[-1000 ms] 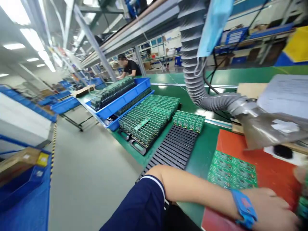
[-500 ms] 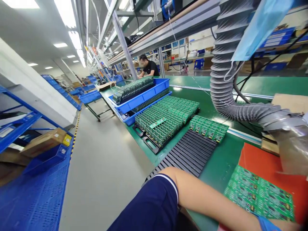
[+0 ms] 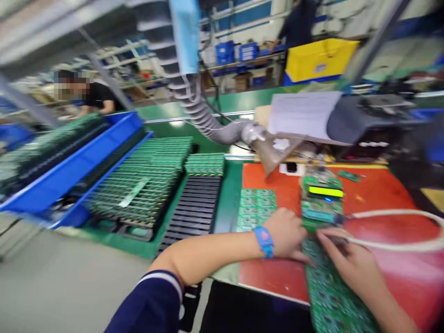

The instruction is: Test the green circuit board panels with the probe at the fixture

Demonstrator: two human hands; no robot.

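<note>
A long green circuit board point(image 3: 333, 296) lies on the red mat point(image 3: 263, 273). My left hand point(image 3: 286, 233), with a blue wristband, bends over the board's upper left edge; its fingers are partly hidden and blurred. My right hand point(image 3: 350, 256) pinches a dark connector point(image 3: 335, 233) with a white cable point(image 3: 395, 212) at the board's top end. Just beyond both hands stands a green test board point(image 3: 321, 201) with a lit yellow-green display point(image 3: 326, 191). Another green board panel point(image 3: 256, 208) rests to the left of my left hand.
Left of the mat are a black slotted rack point(image 3: 196, 203), rows of upright green boards point(image 3: 138, 180) and blue bins point(image 3: 79, 162). A grey duct point(image 3: 215, 127) hangs ahead. A person in black point(image 3: 100, 95) works at far left.
The view has swung right and down, bringing both hands, the test board and the cable into sight. Before, only my left arm and wristband showed, at the lower right.
</note>
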